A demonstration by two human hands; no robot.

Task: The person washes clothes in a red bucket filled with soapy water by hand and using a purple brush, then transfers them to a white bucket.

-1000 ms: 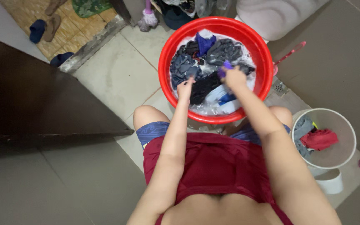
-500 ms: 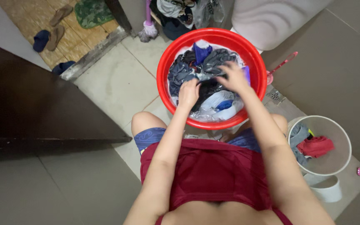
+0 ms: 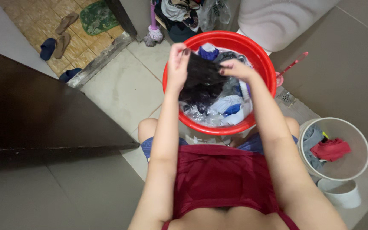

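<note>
A red wash basin [image 3: 264, 64] sits on the tiled floor in front of my knees, full of soapy water and several wet clothes in blue, grey and white. Above it I hold up a wet black garment [image 3: 201, 81]. My left hand [image 3: 178, 61] grips its left top edge and my right hand [image 3: 235, 69] grips its right edge. The cloth hangs down between them over the basin.
A white bucket [image 3: 354, 127] with a red and a grey cloth stands at the right, a small white tub [image 3: 341, 194] below it. A dark door [image 3: 35, 115] is at the left. A mop [image 3: 153, 32], slippers [image 3: 62, 32] and a pink brush [image 3: 292, 66] lie around.
Both hands were down in the basin among the clothes. They have risen with the black garment, now lifted out of the water and spread between them.
</note>
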